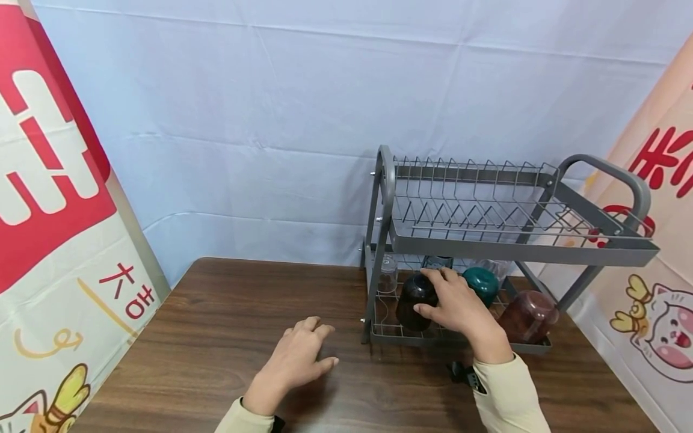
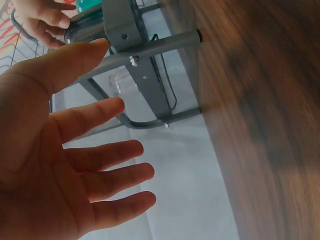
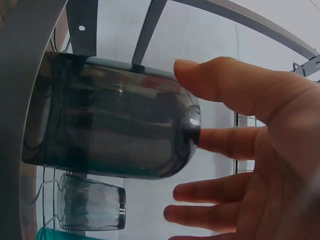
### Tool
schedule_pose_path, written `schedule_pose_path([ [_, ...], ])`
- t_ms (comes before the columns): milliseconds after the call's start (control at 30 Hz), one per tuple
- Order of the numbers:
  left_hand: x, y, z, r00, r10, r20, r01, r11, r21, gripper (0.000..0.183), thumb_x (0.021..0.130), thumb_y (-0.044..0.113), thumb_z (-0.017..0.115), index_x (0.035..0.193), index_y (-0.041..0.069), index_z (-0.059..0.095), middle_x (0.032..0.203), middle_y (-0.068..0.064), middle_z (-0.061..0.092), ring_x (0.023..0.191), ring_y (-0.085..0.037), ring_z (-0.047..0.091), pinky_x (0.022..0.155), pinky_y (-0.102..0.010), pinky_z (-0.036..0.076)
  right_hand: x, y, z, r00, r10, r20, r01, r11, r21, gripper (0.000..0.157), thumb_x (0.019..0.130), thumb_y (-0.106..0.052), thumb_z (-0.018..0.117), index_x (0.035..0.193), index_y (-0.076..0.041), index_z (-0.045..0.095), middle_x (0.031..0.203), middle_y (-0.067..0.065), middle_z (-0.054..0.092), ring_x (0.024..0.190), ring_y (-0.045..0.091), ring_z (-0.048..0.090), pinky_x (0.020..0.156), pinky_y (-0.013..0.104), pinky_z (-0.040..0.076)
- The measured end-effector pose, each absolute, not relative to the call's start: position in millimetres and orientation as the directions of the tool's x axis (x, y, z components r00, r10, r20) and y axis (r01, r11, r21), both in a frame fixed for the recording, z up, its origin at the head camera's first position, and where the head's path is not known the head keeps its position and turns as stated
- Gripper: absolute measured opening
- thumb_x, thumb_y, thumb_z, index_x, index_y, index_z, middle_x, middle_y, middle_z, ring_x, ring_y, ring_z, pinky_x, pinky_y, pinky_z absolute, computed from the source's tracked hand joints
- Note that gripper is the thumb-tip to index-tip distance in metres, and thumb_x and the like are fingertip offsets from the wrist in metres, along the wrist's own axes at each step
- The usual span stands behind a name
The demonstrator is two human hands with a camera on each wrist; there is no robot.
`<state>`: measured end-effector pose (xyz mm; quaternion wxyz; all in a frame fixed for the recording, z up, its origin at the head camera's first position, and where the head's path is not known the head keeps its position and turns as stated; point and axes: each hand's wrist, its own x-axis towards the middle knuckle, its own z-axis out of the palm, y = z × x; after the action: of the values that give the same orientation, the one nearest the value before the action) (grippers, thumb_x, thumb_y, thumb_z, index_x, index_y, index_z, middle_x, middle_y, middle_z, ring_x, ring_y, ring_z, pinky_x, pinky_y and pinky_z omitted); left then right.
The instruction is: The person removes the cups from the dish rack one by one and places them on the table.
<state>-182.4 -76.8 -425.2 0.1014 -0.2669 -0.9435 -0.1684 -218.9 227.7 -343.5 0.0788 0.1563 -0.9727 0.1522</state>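
Observation:
My right hand is at the top of a dark, smoky drinking glass that stands upside down on the lower tier of a grey dish rack. In the right wrist view the thumb lies right by the glass's rounded end, the index finger reaches behind it, and the other fingers stay straight and spread. Left of the rack, my left hand hovers over the table with its fingers spread, holding nothing; the left wrist view shows its bare palm.
Also on the lower tier are a green glass, a reddish glass, a small clear glass and other glasses at the back. The wire upper tier overhangs them. Brown wooden table extends left of the rack, with a pale cloth behind.

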Motion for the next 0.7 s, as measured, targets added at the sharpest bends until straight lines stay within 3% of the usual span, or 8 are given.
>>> schedule_pose_path([
  [700,-195,-57,-438,-0.829,0.499,0.254,0.554,0.795,0.246,0.050,0.079,0.039,0.071,0.118,0.009,0.061,0.122,-0.018,0.052,0.109,-0.033,0.052,0.082,-0.049,0.043,-233,216,-354,-0.939,-0.282,0.195,-0.328,0.906,-0.268,0.066,0.079,-0.028,0.074,0.136,-0.008,0.046,0.139,0.032,0.026,0.119,0.053,0.032,0.079,0.063,0.040],
])
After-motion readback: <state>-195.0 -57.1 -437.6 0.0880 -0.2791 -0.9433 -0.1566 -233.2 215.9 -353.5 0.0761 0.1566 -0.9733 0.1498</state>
